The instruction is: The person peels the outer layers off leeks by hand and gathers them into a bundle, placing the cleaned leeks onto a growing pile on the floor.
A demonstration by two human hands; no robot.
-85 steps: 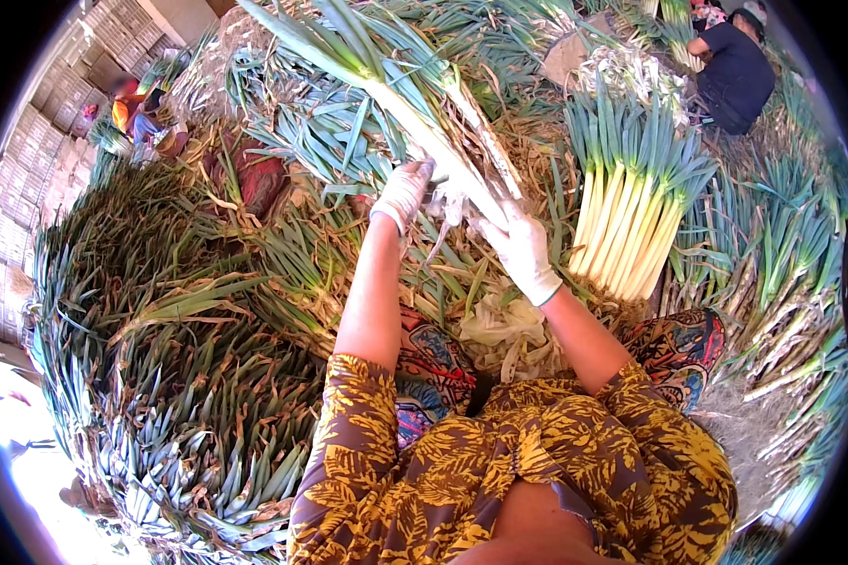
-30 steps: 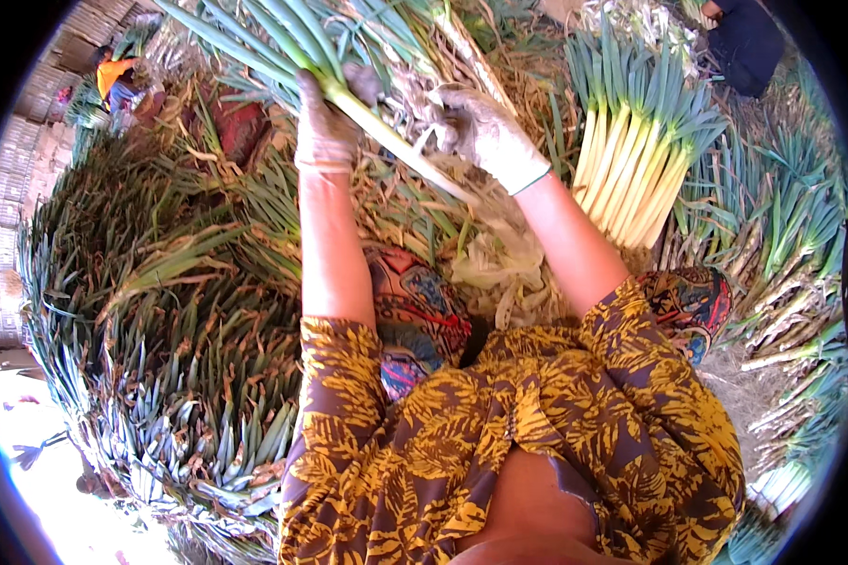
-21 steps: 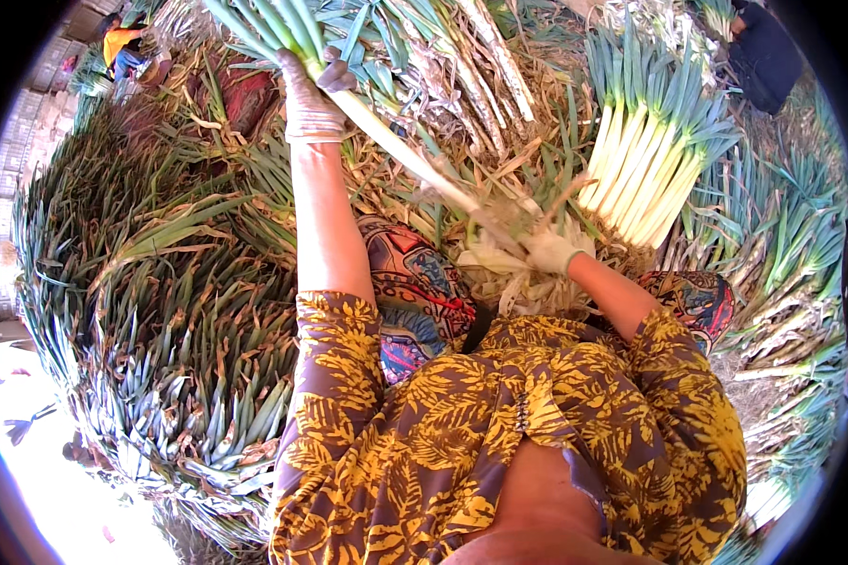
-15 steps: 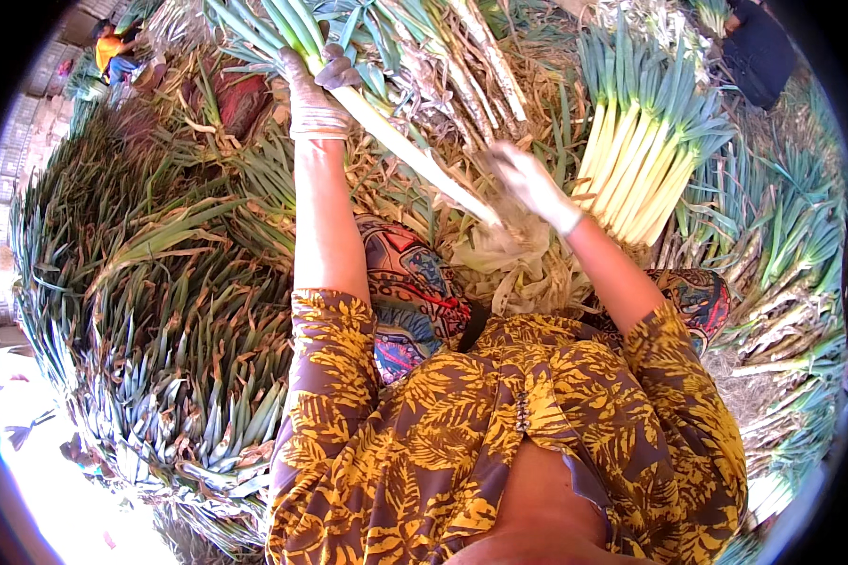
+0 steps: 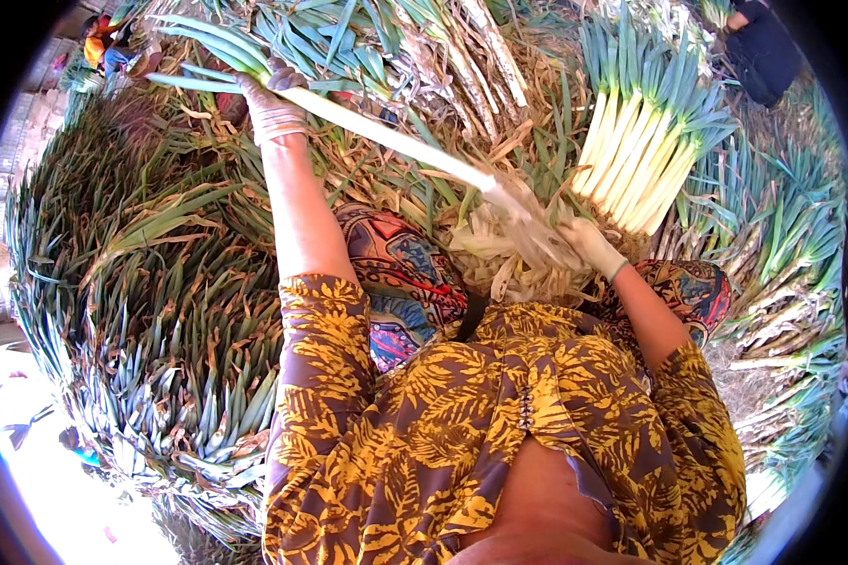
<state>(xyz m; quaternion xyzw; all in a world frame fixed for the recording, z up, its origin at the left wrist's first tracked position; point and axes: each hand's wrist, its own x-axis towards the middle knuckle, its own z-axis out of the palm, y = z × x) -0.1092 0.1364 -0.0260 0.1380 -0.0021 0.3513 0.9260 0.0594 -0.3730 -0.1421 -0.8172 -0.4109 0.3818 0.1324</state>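
Observation:
My gloved left hand, its fingers dark with dirt, is closed round a large green onion where the green leaves meet the white stalk. The leaves point to the far left, and the bare white shaft slants down toward the middle. At its lower end a pale, motion-blurred strip of outer skin trails toward my right hand, which is gloved and closed on it. Below the strip lies a heap of pale peelings between my knees.
Cleaned green onions lie fanned out at the far right. Unpeeled, dirty stalks lie ahead, and more line the right side. A big pile of green onions fills the left. Two other people are at the far corners.
My left hand has swung left, and the green onion now lies flatter. My right hand has moved down and right, drawing a strip of skin off the lower end.

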